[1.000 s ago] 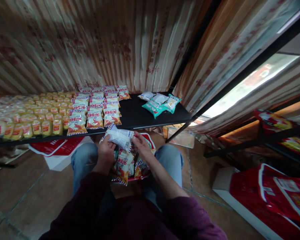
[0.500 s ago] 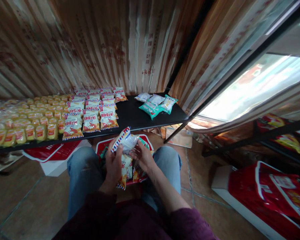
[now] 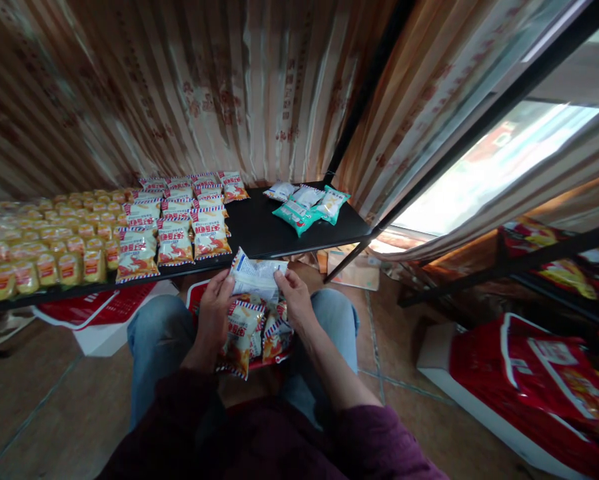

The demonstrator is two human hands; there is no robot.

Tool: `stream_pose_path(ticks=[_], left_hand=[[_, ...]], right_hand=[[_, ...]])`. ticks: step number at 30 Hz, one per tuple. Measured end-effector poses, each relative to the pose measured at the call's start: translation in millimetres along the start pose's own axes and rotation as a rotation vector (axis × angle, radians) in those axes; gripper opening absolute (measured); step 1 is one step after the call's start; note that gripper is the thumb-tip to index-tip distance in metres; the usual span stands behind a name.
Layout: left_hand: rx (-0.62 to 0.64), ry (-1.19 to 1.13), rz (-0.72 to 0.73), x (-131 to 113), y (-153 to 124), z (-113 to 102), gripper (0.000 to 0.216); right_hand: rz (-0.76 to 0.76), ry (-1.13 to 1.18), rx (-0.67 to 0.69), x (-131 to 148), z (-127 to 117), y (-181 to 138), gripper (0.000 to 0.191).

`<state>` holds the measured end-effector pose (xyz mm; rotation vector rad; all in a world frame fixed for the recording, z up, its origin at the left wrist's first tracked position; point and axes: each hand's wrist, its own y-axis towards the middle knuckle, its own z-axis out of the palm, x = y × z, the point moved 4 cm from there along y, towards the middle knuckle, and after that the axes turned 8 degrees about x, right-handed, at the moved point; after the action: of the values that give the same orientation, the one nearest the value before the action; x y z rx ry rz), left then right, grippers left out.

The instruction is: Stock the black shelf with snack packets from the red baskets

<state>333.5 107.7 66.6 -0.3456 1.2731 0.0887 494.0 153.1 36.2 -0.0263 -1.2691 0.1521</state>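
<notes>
Between my hands I hold a snack bag (image 3: 256,277) with its pale, printed back side facing me. My left hand (image 3: 214,307) pinches its left edge, and my right hand (image 3: 295,293) grips the right edge. Just below lies a red container (image 3: 194,293) between my knees, filled with more snack bags (image 3: 242,330) in white, orange and red. Ahead on the black shelf (image 3: 259,230), similar snack bags (image 3: 175,239) stand in rows. Several loose bags, among them a green bag (image 3: 296,215), lie toward the shelf's right end.
Many small yellow packs (image 3: 69,267) fill the shelf's left part. A pleated curtain (image 3: 204,87) hangs behind it. Black metal posts (image 3: 349,260) support the right end. On the floor at right sits a white box (image 3: 439,360) with red packaging (image 3: 544,380).
The bag in my hands has been turned and spread flatter, its back now toward me. My right hand has shifted up to its right edge. The view has moved slightly.
</notes>
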Motion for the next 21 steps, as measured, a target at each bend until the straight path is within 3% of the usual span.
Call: stream_pose_path(ticks=[11, 21], left_hand=[[0.143, -0.009, -0.087, 1, 7, 9, 0.047], [-0.039, 0.091, -0.046, -17, -11, 21, 0.02]], right_hand=[[-0.067, -0.181, 0.105, 11, -14, 9, 0.036], [-0.106, -0.339, -0.026, 7, -20, 12, 0.036]])
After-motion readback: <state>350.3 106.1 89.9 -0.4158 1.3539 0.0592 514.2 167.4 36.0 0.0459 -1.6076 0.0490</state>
